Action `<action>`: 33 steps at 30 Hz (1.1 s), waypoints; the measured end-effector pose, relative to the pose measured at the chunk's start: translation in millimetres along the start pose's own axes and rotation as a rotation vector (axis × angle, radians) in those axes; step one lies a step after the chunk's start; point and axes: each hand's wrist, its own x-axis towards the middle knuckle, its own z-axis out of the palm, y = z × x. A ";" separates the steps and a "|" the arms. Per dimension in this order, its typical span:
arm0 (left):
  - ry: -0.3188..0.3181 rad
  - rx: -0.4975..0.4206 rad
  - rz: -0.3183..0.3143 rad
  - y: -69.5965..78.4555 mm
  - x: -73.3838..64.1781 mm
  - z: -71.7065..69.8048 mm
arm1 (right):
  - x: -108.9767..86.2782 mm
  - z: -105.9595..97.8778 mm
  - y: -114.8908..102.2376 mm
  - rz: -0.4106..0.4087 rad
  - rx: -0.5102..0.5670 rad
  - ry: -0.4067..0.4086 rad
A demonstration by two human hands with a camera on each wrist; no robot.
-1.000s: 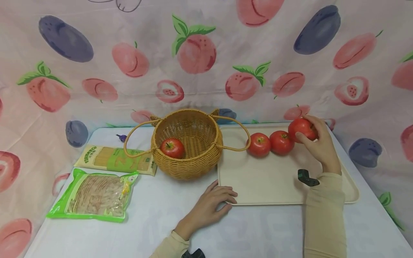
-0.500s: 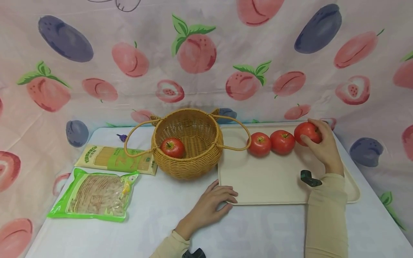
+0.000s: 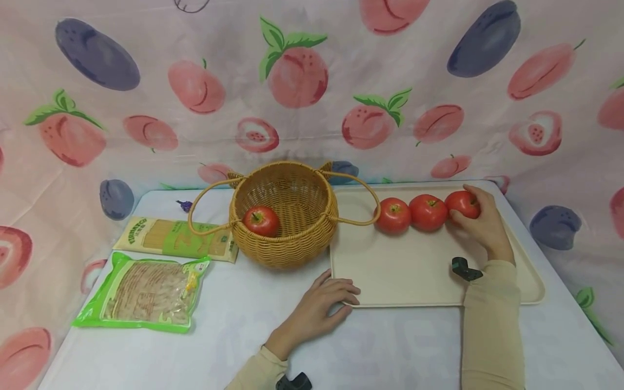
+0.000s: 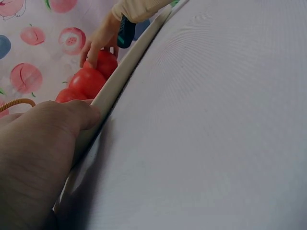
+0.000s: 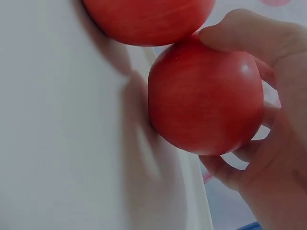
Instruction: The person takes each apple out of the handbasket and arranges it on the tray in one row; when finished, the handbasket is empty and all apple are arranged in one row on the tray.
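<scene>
The right hand (image 3: 480, 222) is clamped on the right apple (image 3: 464, 200): the thumb lies on the near side, and the curled fingers go around the far side. This apple is on the left of the palm, at the right end of a row of three, toward the back edge of the tray (image 3: 400, 271). The apple is round, so it has no clear long axis; the row itself runs from left to right. The middle apple (image 3: 428, 211) is just to the left of the held one. In the right wrist view their skins seem to touch, but I cannot tell this surely, nor whether the tray bears the held apple's weight. The left apple (image 3: 392, 215) follows, beside the middle one.

The left hand (image 3: 324, 309) rests at the near left corner of the tray, with its fingers apart and holding nothing. It is well apart from the row, so the right hand is clearly nearer. Further left, the basket (image 3: 285, 252) stands on the bench (image 3: 234, 309) with one apple (image 3: 261, 221) inside.
</scene>
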 end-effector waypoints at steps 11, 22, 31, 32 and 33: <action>-0.003 0.012 0.004 -1.3 -0.3 0.0 | 2.5 5.3 2.1 -0.046 -0.008 0.019; 0.002 0.008 0.011 -0.8 0.2 -0.7 | 4.1 2.9 4.2 -0.025 -0.004 -0.035; -0.001 0.003 0.002 -1.4 -0.6 -0.8 | 2.6 2.3 -3.5 -0.062 -0.058 -0.167; -0.002 -0.002 -0.001 -1.5 -0.6 -0.7 | 2.8 2.7 -5.0 -0.063 -0.066 -0.181; -0.003 -0.006 -0.004 -1.4 -0.6 -0.5 | 3.1 3.1 -5.9 -0.061 -0.071 -0.191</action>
